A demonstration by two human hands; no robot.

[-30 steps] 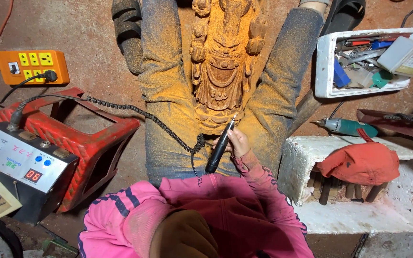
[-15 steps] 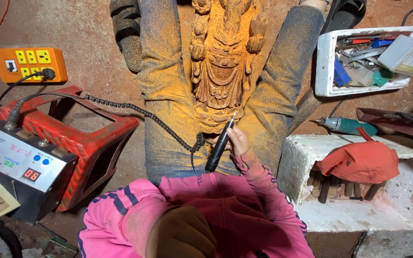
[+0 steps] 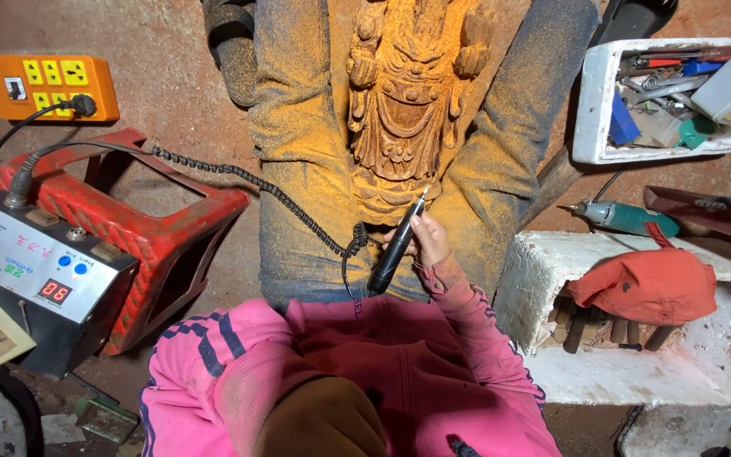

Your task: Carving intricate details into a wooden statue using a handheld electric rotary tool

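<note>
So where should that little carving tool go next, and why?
Probably a short stroke along the carved bands at the base of the wooden statue. The right hand holds the black rotary handpiece like a pen with its tip right at that lower edge, and the sawdust-covered detail above already looks cut.

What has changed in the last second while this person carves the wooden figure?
Very little. The right hand still holds the black rotary pen tool like a pencil, its tip at the lower part of the wooden carving; at most it shifted a touch. The left hand stays out of sight. The control box on the red stool, the orange power strip and the red cap lie as before.
</note>
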